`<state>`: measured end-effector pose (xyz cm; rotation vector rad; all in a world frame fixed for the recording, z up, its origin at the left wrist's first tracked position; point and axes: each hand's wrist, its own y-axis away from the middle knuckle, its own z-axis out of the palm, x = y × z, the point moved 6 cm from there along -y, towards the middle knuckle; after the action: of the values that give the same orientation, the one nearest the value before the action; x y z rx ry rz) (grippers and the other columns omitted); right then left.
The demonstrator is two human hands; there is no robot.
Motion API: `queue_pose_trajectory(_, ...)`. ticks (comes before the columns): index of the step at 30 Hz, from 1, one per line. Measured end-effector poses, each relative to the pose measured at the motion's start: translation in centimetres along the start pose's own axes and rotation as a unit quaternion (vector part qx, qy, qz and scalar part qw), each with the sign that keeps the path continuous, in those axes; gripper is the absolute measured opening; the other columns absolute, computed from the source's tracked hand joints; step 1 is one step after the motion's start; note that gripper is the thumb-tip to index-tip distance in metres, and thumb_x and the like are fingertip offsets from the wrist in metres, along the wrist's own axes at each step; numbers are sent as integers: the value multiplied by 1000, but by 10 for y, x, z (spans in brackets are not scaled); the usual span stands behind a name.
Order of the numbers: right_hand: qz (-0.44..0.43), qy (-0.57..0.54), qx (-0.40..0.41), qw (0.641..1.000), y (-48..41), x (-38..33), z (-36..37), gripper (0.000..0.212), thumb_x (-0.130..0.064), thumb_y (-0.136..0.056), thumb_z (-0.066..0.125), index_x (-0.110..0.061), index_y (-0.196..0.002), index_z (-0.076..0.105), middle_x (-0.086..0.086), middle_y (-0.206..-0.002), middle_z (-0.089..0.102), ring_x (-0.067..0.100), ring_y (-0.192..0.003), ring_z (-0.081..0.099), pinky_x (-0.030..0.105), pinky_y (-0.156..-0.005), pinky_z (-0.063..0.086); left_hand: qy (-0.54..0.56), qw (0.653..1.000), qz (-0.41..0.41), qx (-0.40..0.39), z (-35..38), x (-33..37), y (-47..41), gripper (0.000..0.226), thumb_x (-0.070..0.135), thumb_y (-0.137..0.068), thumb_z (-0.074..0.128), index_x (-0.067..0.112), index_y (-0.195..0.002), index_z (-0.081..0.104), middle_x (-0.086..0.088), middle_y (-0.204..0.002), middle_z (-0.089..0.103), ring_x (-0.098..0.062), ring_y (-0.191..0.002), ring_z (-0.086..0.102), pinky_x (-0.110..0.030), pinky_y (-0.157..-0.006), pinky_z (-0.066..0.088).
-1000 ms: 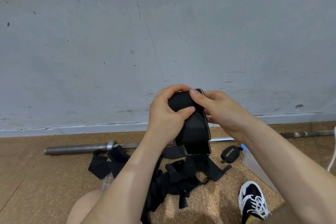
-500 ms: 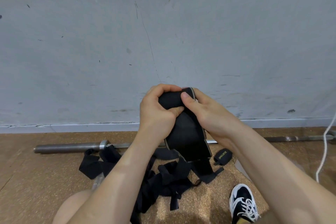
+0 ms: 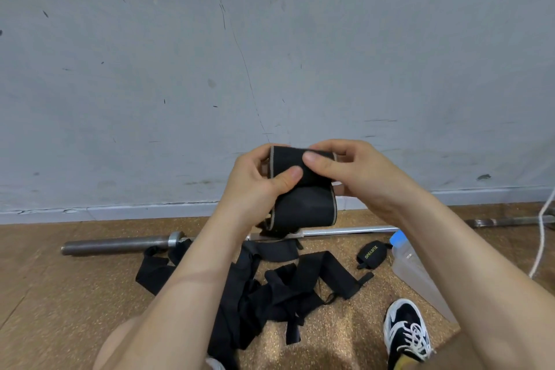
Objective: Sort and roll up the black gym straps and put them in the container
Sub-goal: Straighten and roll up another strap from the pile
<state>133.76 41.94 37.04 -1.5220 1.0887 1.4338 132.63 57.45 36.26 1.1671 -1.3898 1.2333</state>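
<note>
Both hands hold one wide black strap (image 3: 303,207) with a tan edge up in front of the wall. My left hand (image 3: 255,186) grips its left side, thumb pressed on the rolled top. My right hand (image 3: 351,171) pinches the top of the roll from the right. The strap's loose tail hangs down to about the barbell. Below, a tangle of loose black straps (image 3: 270,288) lies on the floor. A small rolled black strap with green lettering (image 3: 371,254) lies to their right. A clear plastic container (image 3: 417,273) with a blue part stands partly behind my right forearm.
A steel barbell (image 3: 126,243) lies along the foot of the grey wall. My black-and-white shoe (image 3: 405,330) rests at the lower right and my knee shows at the lower left. A white cord (image 3: 540,237) hangs at the right edge. The floor is brown cork.
The hanging tail has become shorter as the strap has been wound further onto the roll. Both hands stay on the strap, which now sits broader between them.
</note>
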Motion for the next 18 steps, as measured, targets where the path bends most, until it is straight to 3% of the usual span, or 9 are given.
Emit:
queue_pose_trajectory(4,71,113,-129,983,6,11,-4,48,-30,-70,79,-14,-112,61,8,-99,75,16,-87,70,32,-85,55,-146,982,38,-110,14,2,5,32,16,-72,70,29,-101,67,4,-93,70,-12,-89,67,-32,-78,56)
queue_pose_trajectory(8,19,222,-190,956,7,11,10,45,-18,-81,81,-16,-122,62,2,-110,74,17,-102,71,35,-94,56,-192,962,73,-181,28,5,12,48,-4,-77,66,29,-111,66,11,-108,70,-8,-102,66,-30,-92,53)
queue_pose_trajectory(11,-29,258,-121,958,2,2,1,36,-23,-80,82,-17,-113,69,3,-102,76,20,-96,71,45,-91,55,-109,979,71,-156,21,11,13,55,-3,-78,71,36,-115,59,10,-112,67,-11,-101,67,-37,-89,56)
queue_pose_trajectory(14,-82,214,-27,973,0,-10,-23,29,-17,-82,80,-14,-108,70,9,-101,74,27,-98,69,48,-92,54,25,992,36,-121,1,14,11,43,13,-70,74,38,-99,54,-1,-113,64,-21,-97,67,-41,-82,56)
queue_pose_trajectory(16,-105,155,7,982,1,-13,-34,29,-8,-81,78,-10,-109,69,8,-102,75,22,-97,70,39,-92,55,-62,990,49,-121,-4,10,10,35,14,-70,76,37,-92,59,3,-107,65,-17,-101,65,-39,-90,53)
queue_pose_trajectory(18,-116,128,10,985,2,-13,-38,29,-6,-81,77,-10,-108,69,5,-101,75,15,-94,70,31,-89,56,-203,970,67,-119,-1,3,10,44,14,-73,82,48,-94,62,14,-102,64,-6,-100,62,-30,-90,48)
